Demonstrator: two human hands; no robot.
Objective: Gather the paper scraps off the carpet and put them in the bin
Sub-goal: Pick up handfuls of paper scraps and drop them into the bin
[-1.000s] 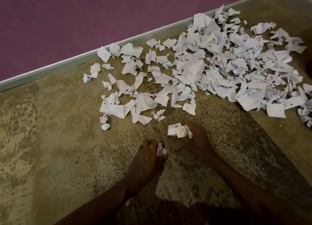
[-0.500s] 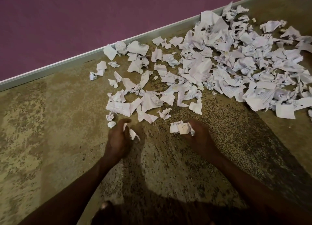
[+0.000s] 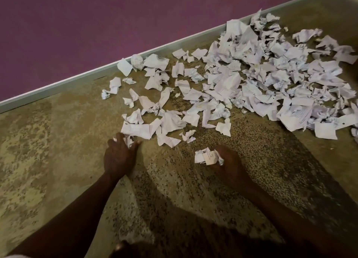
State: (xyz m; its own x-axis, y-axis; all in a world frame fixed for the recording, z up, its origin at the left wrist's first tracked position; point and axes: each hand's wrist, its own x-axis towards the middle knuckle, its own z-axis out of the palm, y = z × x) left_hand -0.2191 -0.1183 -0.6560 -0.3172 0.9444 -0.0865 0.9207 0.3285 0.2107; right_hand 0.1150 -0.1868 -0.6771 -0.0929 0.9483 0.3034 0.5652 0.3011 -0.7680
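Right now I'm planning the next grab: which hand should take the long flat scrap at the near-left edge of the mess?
Left. The left hand is already at the long flat scrap, fingertips beside it. The right hand holds a wad of scraps, farther away.

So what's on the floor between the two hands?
Nothing but bare carpet. In the head view, the left hand grips scraps at the pile's edge and the right hand holds a bunch of scraps, with no paper between them.
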